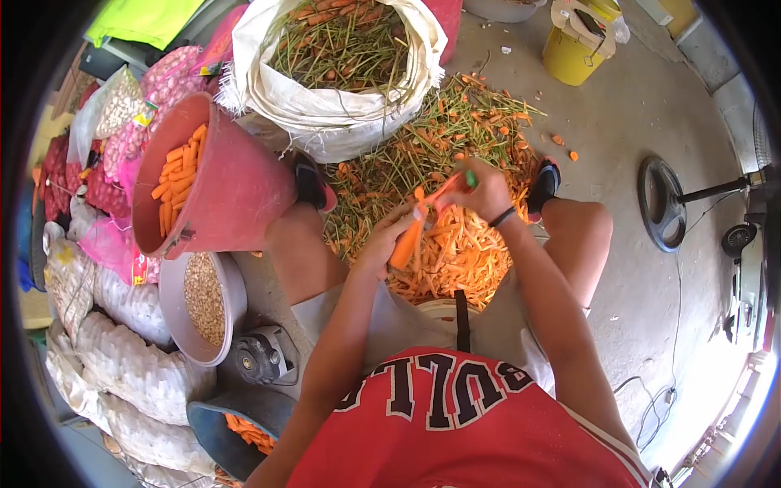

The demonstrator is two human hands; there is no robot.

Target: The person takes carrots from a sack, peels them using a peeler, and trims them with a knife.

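A bright orange carrot [406, 246] is gripped in my left hand [389, 233], its thick end pointing down toward my lap. My right hand [486, 193] is closed around a red peeler [446, 193] with a green part near the thumb. The peeler is at the upper end of the carrot; whether the blade touches it I cannot tell. Under both hands, between my legs, lies a heap of carrot peelings [458, 252]. Farther out, carrot tops and green stems [431, 138] cover the floor.
A red bucket [244, 191] of peeled carrots stands left, beside a white sack [325, 122] of stems. Below are a metal basin [231, 285] of kernels or nuts and a blue bucket [207, 419] with carrots. Farther off are a yellow bucket [569, 57] and a fan base [661, 203].
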